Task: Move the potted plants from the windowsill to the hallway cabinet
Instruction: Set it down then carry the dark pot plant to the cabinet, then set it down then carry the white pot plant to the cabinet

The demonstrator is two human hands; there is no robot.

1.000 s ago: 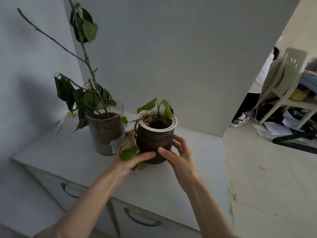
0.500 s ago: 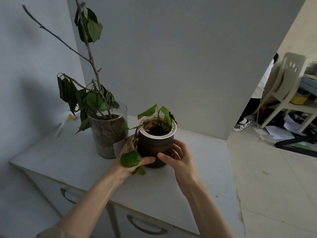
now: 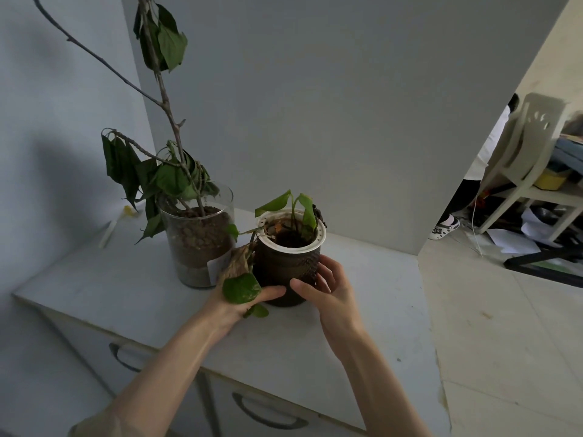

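Left hand (image 3: pixel 239 302) and right hand (image 3: pixel 328 290) cup dark pot (image 3: pixel 285 269) upright on cabinet worktop (image 3: pixel 126 294); both grips wrapped round pot. Glass pot (image 3: pixel 198 244) just beside.

Tall plant (image 3: pixel 164 121) top cut off; chair (image 3: pixel 533 146) blurred.
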